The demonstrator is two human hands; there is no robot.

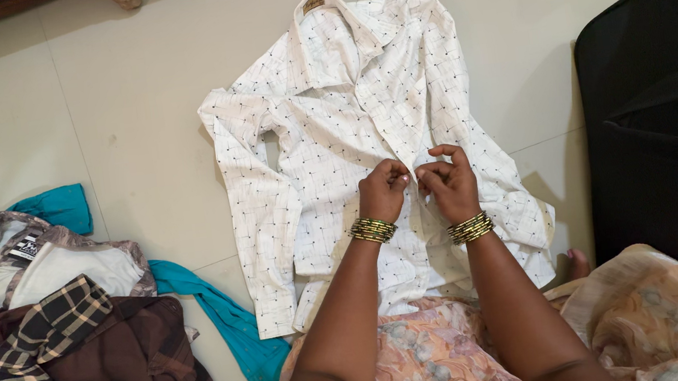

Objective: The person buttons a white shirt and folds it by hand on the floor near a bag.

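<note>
We are sitting on the pale tiled floor [131,112] with a white patterned shirt [330,114] lying flat in front of us, collar away from us, front side up, its lower hem reaching our lap. Our left hand [384,191] is pinching the shirt's front placket at mid-chest, fingers curled tight on the cloth, and our right hand [449,186] is doing the same just beside it, the two hands nearly touching knuckle to knuckle. We are wearing gold and green bangles [373,230] on both wrists. The shirt's one sleeve is lying folded down along its side, towards a heap of clothes [47,338] at our left, where a dark checked garment is lying on top and a teal cloth [216,309] is trailing out towards the shirt. A black bag [668,133] is standing close at our right.
</note>
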